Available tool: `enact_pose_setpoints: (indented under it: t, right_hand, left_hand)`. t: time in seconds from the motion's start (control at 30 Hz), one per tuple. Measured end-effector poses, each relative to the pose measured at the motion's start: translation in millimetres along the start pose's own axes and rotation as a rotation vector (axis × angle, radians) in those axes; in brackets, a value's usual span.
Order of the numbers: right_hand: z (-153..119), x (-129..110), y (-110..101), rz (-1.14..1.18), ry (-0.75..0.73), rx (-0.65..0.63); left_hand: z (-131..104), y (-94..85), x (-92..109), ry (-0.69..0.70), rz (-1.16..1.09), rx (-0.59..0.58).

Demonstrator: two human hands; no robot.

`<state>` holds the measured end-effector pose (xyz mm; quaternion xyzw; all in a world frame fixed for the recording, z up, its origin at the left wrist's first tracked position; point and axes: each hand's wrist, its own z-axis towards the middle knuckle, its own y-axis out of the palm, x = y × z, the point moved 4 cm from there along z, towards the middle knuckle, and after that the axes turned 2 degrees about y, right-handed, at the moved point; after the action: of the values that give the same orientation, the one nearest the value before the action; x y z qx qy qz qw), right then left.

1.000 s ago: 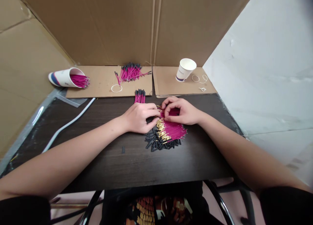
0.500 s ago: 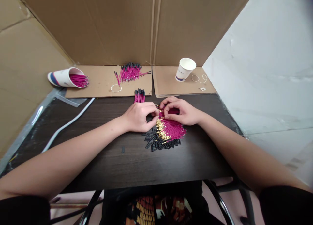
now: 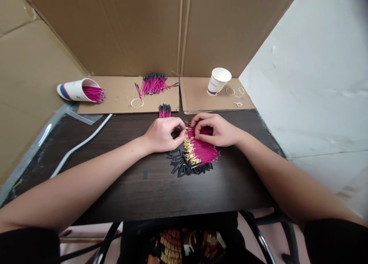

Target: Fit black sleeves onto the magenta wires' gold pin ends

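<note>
My left hand (image 3: 166, 135) is closed in a pinch at the left edge of a pile of magenta wires (image 3: 204, 152) with gold tips. Whatever lies between its fingertips is too small to make out. Across the pile, my right hand (image 3: 217, 130) curls with thumb and index finger together over the wires, apparently gripping one. Loose black sleeves (image 3: 184, 166) lie under and in front of the gold ends. Just behind my left hand is a small bundle of magenta wires with black sleeves (image 3: 165, 110), partly hidden by that hand.
On cardboard at the back sit a heap of black-ended magenta wires (image 3: 154, 84), a tipped paper cup (image 3: 75, 91) full of wires and an upright paper cup (image 3: 219, 81). Rubber bands (image 3: 137, 103) lie nearby. A white cable (image 3: 82, 144) crosses the table's left side.
My left hand has shifted slightly up, its fingertips drawing away from my right hand's. A dark piece that showed between the two hands is no longer visible there.
</note>
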<state>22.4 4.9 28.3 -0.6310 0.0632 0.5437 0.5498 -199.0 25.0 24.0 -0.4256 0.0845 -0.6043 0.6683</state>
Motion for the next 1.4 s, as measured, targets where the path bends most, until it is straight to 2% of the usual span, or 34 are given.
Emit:
enact_pose_setpoints:
  t: [0.23, 0.33, 0.4, 0.47, 0.6, 0.77, 1.03, 1.23, 1.4]
  right_hand:
    - [0, 2, 1, 0.010, -0.012, -0.009]
    - [0, 9, 1, 0.065, -0.014, 0.125]
    - [-1, 18, 1, 0.160, 0.059, 0.289]
    - [-2, 26, 3, 0.262, 0.122, 0.390]
    - [0, 36, 7, 0.347, 0.168, 0.520]
    - [2, 40, 8, 0.389, 0.202, 0.550]
    - [3, 34, 8, 0.392, 0.247, 0.544]
    - [2, 26, 12, 0.308, 0.218, 0.587]
    - [1, 17, 16, 0.227, 0.167, 0.517]
  left_hand:
    - [0, 0.0, -1, -0.047, -0.078, 0.019]
    - [2, 0.5, -2, -0.054, -0.093, 0.031]
    - [2, 0.9, -2, -0.038, -0.090, 0.047]
    - [3, 0.9, -2, -0.017, -0.090, 0.067]
    - [4, -0.8, -3, -0.015, -0.103, 0.098]
    - [5, -2.6, -4, -0.081, -0.048, 0.093]
    - [2, -3.7, -11, -0.225, -0.014, 0.156]
    - [2, -4.1, -12, -0.234, 0.001, 0.156]
    - [2, -2.8, -11, -0.211, -0.022, 0.144]
